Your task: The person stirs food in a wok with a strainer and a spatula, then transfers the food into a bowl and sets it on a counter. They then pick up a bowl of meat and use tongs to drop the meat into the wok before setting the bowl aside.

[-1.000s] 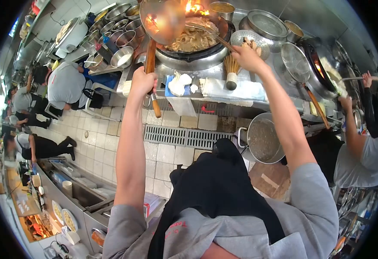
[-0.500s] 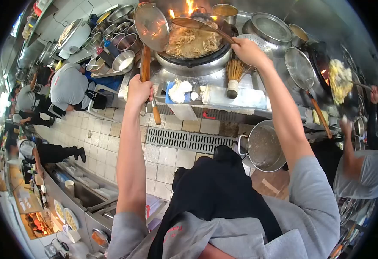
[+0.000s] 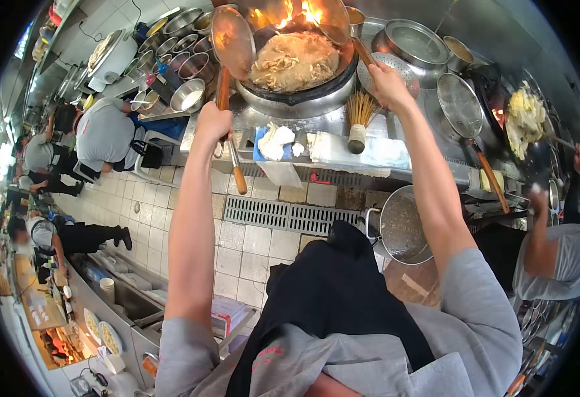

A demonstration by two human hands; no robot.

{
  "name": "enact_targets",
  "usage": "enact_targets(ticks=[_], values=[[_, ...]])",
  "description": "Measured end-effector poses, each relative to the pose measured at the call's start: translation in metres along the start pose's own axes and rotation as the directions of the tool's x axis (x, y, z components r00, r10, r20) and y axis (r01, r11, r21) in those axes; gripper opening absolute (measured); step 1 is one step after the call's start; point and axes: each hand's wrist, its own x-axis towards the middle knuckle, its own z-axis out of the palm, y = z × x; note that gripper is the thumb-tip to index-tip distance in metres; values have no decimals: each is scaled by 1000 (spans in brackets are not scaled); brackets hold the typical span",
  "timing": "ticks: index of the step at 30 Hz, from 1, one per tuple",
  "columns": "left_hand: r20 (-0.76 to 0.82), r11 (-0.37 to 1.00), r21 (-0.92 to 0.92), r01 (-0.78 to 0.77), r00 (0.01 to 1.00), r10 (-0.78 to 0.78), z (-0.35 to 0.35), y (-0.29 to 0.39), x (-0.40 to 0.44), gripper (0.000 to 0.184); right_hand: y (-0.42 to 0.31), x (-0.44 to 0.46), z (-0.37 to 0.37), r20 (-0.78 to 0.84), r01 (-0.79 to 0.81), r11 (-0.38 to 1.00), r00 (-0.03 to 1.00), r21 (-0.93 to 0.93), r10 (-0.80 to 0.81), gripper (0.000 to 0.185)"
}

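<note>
My left hand [image 3: 215, 121] is closed around the wooden handle of a round mesh strainer [image 3: 233, 45], raised at the wok's left edge. A metal shaft with a wooden end [image 3: 239, 180] hangs below the same fist; its other end is hidden. My right hand [image 3: 388, 83] grips the wooden handle of a ladle [image 3: 333, 23], lifted above the wok's right rim. Brown shredded food [image 3: 296, 61] in liquid is heaped in the dark wok [image 3: 290, 98], with flames rising behind it. A perforated skimmer [image 3: 402, 71] rests beside my right hand.
A bamboo brush [image 3: 357, 122] and white cloth [image 3: 276, 141] lie along the stove front. Metal bowls [image 3: 191, 94] crowd the left. Another strainer [image 3: 460, 102] lies right, where a co-worker [image 3: 548, 255] tosses food. A large pot [image 3: 405, 228] stands low near my right.
My right hand has turned the ladle up and back from over the food to the wok's right rim. Flames have grown. The strainer has shifted slightly left, and the food now lies heaped.
</note>
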Motion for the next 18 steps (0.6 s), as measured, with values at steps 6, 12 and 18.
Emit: enact_targets(ticks=[6,12,18], values=[[341,954,-222,202,933,-119,5,3,45,14,40,62,40,369,-515,716,853,472,369,25],[363,865,-473,169,932,16,36,-14,49,12,12,54,37,602,-668,544,727,508,331,32],[280,897,-439,48,956,86,6,4,9,16,-23,12,6,572,-602,636,766,482,292,34]])
